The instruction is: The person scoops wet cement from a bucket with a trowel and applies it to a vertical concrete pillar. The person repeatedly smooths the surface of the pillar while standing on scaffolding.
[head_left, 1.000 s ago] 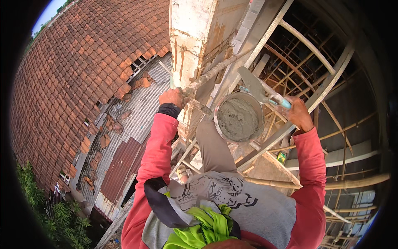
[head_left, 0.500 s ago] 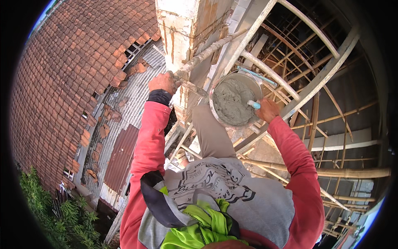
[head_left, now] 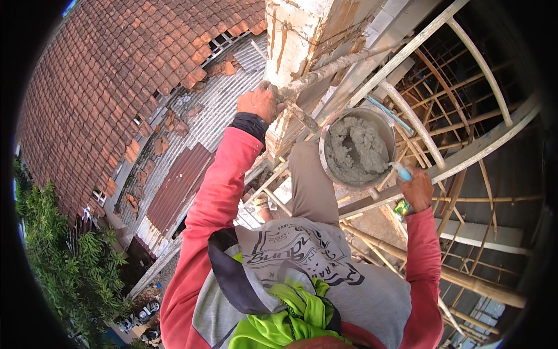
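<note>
My left hand is closed round the near end of a mortar-crusted pole beside the concrete column. A short, crusted piece of wood sticks out just right of that hand. In my right hand is a trowel with a light blue handle; its blade is hidden in the mortar. The bucket stands in front of me, right of my knee, holding wet grey mortar with a hollow in its middle.
White metal rails and bamboo poles form an open frame over a drop on the right. To the left lie corrugated sheets and a tiled roof, with loose broken tiles between. Green foliage is lower left.
My right hand has drawn the trowel toward the bucket's near right rim. The mortar now has a hollow and a heaped ridge. My view has shifted; my left hand keeps its grip.
</note>
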### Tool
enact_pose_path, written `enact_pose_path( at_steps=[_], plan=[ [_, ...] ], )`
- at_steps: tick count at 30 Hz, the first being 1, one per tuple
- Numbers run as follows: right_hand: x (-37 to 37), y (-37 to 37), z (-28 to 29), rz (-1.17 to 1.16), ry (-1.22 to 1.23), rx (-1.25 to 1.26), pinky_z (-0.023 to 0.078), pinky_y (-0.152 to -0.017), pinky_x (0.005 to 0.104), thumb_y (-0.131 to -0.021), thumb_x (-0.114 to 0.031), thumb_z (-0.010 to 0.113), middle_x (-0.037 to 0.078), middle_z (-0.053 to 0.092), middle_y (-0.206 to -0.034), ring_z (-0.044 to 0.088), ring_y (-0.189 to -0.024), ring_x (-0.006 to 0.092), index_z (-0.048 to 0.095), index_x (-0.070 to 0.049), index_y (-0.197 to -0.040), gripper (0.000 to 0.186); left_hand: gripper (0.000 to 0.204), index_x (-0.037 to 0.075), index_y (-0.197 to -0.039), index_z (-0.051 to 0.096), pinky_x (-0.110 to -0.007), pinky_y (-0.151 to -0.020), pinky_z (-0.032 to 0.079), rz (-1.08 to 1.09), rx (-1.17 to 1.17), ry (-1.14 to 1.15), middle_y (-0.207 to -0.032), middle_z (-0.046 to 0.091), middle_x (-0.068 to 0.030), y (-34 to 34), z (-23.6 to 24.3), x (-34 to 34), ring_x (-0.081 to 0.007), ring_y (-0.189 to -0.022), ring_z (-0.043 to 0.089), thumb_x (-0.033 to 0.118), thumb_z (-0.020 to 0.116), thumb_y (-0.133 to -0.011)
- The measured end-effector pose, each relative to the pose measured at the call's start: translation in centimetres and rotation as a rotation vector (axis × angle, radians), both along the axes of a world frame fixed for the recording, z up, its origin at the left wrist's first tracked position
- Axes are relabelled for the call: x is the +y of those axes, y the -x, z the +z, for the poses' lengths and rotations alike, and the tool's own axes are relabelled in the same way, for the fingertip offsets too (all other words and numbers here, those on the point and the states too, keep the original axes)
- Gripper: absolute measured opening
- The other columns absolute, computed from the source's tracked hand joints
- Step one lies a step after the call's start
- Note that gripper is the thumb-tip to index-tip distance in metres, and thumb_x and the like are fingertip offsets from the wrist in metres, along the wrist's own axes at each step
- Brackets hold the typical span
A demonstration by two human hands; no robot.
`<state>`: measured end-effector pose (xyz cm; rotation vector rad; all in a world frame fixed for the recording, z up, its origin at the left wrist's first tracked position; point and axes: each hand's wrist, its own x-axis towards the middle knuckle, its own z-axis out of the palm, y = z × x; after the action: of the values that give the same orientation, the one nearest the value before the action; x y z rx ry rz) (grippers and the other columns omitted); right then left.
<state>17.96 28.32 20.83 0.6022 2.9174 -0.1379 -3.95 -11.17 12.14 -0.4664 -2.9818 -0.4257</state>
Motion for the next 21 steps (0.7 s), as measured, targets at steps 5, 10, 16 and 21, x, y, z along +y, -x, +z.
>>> enact_pose_path(
  at_steps=[5, 10, 16, 21],
  plan=[
    [2.1, -2.2, 0.6, -0.026, 0.114, 0.213, 0.056, -0.074, 0.0499, -0.078, -0.031, 0.085, 0.019, 0.074, -0.085, 0.072, -0.081, 0.0414, 0.078, -0.011, -0.101, 0.031, 0.053, 0.011, -0.116, 0.072, -0.048, -0.078, 0.061, 0.005, -0.056, 0.048, -0.125, 0.069, -0.0103, 0.0, 1.2, 0.5, -0.0368, -0.098, 0.075, 0.055, 0.078, -0.087],
    [1.4, -2.4, -2.5, -0.013, -0.066, 0.212, 0.056, -0.074, 0.0521, -0.082, -0.034, 0.078, 0.018, 0.075, -0.086, 0.073, -0.085, 0.0411, 0.080, -0.017, -0.102, 0.026, 0.066, 0.013, -0.123, 0.070, -0.049, -0.077, 0.061, 0.014, -0.119, 0.108, -0.132, 0.069, -0.0102, 1.0, 1.1, 0.3, -0.0378, -0.099, 0.075, 0.067, 0.074, -0.085],
    [0.7, -0.8, -0.9, 0.036, -0.070, 0.264, 0.057, -0.075, 0.0505, -0.081, -0.034, 0.080, 0.016, 0.077, -0.088, 0.073, -0.083, 0.0400, 0.082, -0.021, -0.105, 0.027, 0.055, 0.008, -0.129, 0.062, -0.042, -0.070, 0.062, 0.115, 0.431, -0.423, -0.139, 0.066, -0.0095, -5.0, -0.4, -7.4, -0.0302, -0.088, 0.076, 0.043, 0.080, -0.091],
    [-2.2, 1.5, 8.2, 0.190, -0.064, 0.445, 0.057, -0.073, 0.0490, -0.078, -0.028, 0.082, 0.015, 0.076, -0.086, 0.074, -0.081, 0.0377, 0.084, -0.020, -0.103, 0.027, 0.059, 0.016, -0.145, 0.060, -0.039, -0.095, 0.056, 0.926, -0.814, -1.764, -0.142, 0.060, -0.0089, -24.3, -18.3, -18.3, -0.0203, -0.111, 0.070, 0.047, 0.072, -0.096]
  ],
)
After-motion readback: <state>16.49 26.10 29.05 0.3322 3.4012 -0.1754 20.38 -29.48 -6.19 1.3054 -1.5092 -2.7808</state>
